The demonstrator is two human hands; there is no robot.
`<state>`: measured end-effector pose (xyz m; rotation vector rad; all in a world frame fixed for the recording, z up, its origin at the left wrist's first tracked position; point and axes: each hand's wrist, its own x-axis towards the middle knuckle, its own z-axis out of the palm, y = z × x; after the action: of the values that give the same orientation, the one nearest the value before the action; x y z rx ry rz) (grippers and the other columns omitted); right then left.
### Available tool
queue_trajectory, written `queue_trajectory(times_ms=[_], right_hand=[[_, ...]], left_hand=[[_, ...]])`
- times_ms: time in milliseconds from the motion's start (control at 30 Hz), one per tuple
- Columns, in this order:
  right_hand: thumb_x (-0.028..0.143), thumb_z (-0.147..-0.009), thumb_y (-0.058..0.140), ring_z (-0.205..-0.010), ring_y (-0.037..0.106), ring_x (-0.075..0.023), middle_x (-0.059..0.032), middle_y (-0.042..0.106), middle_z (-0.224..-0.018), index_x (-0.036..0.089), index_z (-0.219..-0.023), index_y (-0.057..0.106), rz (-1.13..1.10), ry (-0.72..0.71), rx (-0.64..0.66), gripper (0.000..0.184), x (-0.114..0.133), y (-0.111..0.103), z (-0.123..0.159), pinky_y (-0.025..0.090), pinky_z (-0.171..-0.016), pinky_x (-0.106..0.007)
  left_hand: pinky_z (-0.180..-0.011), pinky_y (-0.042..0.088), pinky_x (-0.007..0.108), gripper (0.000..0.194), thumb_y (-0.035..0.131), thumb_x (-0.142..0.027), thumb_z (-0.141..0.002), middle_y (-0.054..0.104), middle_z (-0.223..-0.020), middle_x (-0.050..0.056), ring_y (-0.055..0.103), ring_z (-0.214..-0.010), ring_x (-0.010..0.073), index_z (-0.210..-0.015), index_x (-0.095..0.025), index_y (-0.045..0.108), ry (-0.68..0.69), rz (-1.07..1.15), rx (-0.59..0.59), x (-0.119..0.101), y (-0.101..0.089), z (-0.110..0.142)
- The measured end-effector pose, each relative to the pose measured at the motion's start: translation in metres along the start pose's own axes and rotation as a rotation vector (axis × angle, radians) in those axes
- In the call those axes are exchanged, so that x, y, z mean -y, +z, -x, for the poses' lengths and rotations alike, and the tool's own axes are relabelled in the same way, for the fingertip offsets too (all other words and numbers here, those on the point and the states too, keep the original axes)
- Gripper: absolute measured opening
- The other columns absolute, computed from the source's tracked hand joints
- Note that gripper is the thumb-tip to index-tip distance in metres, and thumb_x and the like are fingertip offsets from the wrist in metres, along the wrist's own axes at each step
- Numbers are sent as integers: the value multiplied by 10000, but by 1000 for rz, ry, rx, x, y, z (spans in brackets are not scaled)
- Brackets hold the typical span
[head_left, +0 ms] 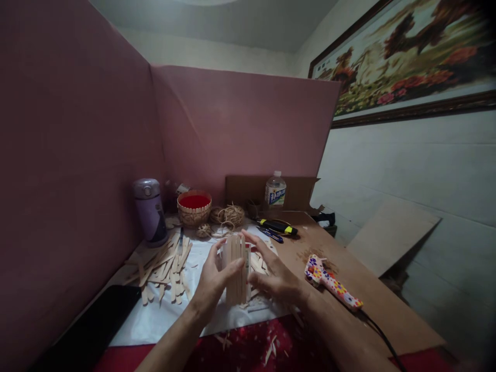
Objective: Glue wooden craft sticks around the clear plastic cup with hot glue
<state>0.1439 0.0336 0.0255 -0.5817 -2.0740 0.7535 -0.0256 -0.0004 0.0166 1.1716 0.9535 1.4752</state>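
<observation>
Upright between my hands stands a small box faced with pale craft sticks (234,284), with a bit of white and printed surface showing at its right side. My left hand (217,275) grips its left side, with the thumb across the front of the sticks. My right hand (273,274) is curved round the right side, its fingers near the top edge and its thumb by the lower right. The far side of the box is hidden. Loose craft sticks (170,271) lie in a pile to the left, on a white sheet (135,328).
A purple flask (149,214), a stick-sided bowl with red lining (194,211), twine (232,214) and a bottle (275,191) stand behind. To the right lie a black-and-yellow tool (278,226), a blue cutter (271,235) and a flower-patterned glue gun (333,284) with a cord.
</observation>
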Motion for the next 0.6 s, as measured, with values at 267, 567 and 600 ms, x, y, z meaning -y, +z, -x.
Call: queue_trajectory(times_ms=[267, 567, 600], right_hand=[[489, -886, 570, -1069, 579, -228, -59, 614, -1146, 237, -1032, 588, -378, 141, -165, 292, -15, 14, -4, 458, -915, -362], [468, -874, 604, -997, 595, -198, -23, 642, -1041, 277, -1011, 638, -432, 106, -188, 238, -18, 20, -5, 438, -910, -336], [467, -874, 605, -1003, 592, -198, -23, 641, -1052, 283, -1017, 643, -430, 104, -191, 236, -18, 20, -5, 438, -914, -337]], left_hand=[[-939, 443, 403, 594, 638, -518, -805, 585, -1297, 146, 566, -1153, 306, -1273, -188, 481, -54, 165, 81, 5, 3, 0], [-838, 485, 358, 460, 615, -498, -831, 672, -1121, 121, 632, -1000, 263, -1156, -175, 567, -106, 274, 54, 7, 5, -3], [-841, 483, 355, 457, 611, -493, -837, 674, -1117, 121, 633, -1002, 261, -1160, -174, 566, -97, 268, 51, 6, 5, -3]])
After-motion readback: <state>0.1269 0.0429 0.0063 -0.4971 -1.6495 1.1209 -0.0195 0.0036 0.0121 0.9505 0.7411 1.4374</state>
